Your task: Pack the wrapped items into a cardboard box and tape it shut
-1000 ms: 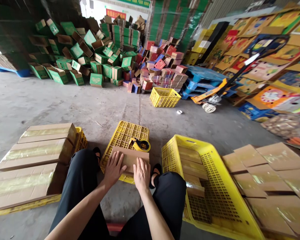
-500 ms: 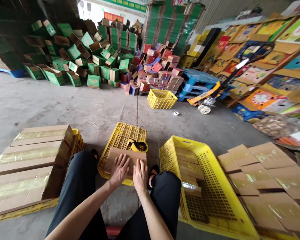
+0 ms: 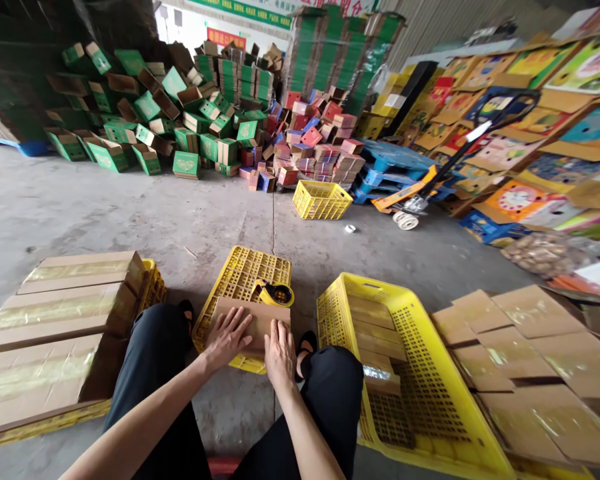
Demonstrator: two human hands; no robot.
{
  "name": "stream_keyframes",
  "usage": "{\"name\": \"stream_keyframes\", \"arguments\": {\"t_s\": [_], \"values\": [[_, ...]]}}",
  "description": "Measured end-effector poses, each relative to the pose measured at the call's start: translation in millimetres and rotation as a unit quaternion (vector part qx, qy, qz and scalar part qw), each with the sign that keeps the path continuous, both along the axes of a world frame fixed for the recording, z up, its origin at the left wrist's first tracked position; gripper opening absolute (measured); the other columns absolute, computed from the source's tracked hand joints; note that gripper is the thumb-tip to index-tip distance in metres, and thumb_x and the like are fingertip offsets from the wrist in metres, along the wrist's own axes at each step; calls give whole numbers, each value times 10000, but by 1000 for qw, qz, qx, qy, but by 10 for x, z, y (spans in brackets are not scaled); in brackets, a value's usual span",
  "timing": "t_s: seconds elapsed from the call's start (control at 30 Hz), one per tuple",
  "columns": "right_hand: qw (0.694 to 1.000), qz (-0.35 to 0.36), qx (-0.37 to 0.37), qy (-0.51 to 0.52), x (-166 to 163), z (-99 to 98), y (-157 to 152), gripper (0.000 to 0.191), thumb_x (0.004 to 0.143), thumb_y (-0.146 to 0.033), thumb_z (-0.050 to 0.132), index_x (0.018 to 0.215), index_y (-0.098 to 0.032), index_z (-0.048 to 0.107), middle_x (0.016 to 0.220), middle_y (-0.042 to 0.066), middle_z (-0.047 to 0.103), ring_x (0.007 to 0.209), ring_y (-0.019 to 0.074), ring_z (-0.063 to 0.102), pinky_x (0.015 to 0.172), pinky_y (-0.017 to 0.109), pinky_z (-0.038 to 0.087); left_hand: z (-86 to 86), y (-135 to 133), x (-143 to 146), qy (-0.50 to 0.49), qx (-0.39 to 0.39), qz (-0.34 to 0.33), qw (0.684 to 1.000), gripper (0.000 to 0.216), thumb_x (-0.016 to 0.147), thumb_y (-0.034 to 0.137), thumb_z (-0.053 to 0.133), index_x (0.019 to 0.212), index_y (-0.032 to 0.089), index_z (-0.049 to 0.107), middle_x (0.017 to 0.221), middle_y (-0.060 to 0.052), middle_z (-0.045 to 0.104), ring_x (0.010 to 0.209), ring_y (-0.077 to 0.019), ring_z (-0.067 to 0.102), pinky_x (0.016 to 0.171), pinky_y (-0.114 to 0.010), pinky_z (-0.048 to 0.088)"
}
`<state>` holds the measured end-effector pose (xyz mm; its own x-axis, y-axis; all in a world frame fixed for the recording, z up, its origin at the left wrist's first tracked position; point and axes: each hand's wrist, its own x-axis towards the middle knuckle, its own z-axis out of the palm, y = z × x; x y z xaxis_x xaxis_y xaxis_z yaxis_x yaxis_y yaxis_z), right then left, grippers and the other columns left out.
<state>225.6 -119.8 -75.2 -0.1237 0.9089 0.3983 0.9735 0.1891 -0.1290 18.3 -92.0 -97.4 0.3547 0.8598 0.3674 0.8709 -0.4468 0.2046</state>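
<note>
A flat brown cardboard piece point(image 3: 260, 315) lies on an upturned yellow crate point(image 3: 245, 273) between my knees. My left hand point(image 3: 226, 337) rests flat on the cardboard's left part with fingers spread. Beside it, my right hand point(image 3: 279, 348) presses flat on the near right edge of the same piece. A yellow tape dispenser point(image 3: 275, 293) sits on the crate just beyond the cardboard, touched by neither hand.
A large yellow basket point(image 3: 420, 427) holding folded cardboard stands at my right. Taped flat cartons are stacked at left point(image 3: 65, 313) and right point(image 3: 530, 347). Farther off are a small yellow crate point(image 3: 323, 199), a pallet jack point(image 3: 410, 197) and heaps of green boxes point(image 3: 180, 113).
Both hands stay on the cardboard; the left hand has slid slightly left and the fingers spread. The view has shifted a little.
</note>
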Motion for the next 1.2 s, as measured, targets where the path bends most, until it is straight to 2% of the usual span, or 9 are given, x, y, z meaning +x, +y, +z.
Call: {"name": "stream_keyframes", "arguments": {"t_s": [0.17,0.3,0.47,0.63,0.77,0.87,1.0,1.1,1.2], "values": [[1000,-11,5,8,-27,-13,0,514,1130,-323,330,1534,-131,583,1464,211,635,1356,342,586,1140,496,488,-51,-53,-117,4,19,28,999,718,1049,679,425,1625,256,494,1677,-131,461,1552,-379,412,1265,-541,278],[999,-20,10,31,-44,-56,1,540,1141,-361,279,1513,-147,607,1457,202,631,1357,329,581,1145,492,481,-86,-62,-105,6,15,21,1000,822,1001,779,430,1632,254,478,1694,-141,432,1561,-396,388,1277,-558,238],[995,-72,19,71,12,-232,45,661,1135,-506,256,1483,-82,626,1543,256,555,1446,379,513,1141,509,492,-83,-47,-115,10,8,23,1000,771,1021,745,438,1631,274,477,1708,-115,414,1559,-372,392,1280,-559,224],[991,-83,23,106,68,-398,107,746,1131,-549,195,1546,-37,544,1519,278,585,1441,358,550,1161,488,490,-53,-61,-109,11,-2,27,1000,763,1020,723,474,1625,259,487,1707,-117,414,1565,-374,385,1278,-573,235],[985,-105,38,133,90,-434,138,805,1121,-582,147,1574,-12,490,1497,310,592,1362,361,626,1098,478,542,-39,-60,-97,-2,-1,37,999,628,1072,607,452,1606,283,517,1695,-100,440,1556,-352,407,1266,-565,282],[983,-109,26,143,114,-428,142,836,1115,-593,129,1558,12,498,1464,326,612,1326,367,651,1053,460,573,-63,-48,-92,-33,5,63,997,579,1090,532,437,1588,257,546,1685,-111,458,1575,-352,379,1257,-538,324],[982,-125,-21,140,120,-392,116,816,1121,-576,132,1574,2,487,1512,298,585,1370,346,625,1072,430,566,-122,-19,-106,-103,-22,133,985,642,1081,515,425,1592,137,517,1715,-198,375,1622,-401,261,1261,-600,310],[977,-146,-71,141,99,-345,94,773,1130,-539,163,1600,-1,457,1589,282,515,1405,332,601,1081,397,560,-136,21,-136,-186,-81,190,961,728,1055,515,456,1623,62,421,1751,-251,254,1637,-418,200,1272,-597,301],[973,-153,-98,140,76,-299,82,745,1134,-508,180,1620,-3,433,1623,275,477,1407,338,600,1072,392,565,-118,74,-176,-276,-135,225,925,804,1016,514,517,1646,49,335,1748,-284,226,1618,-419,267,1255,-572,347]]}}
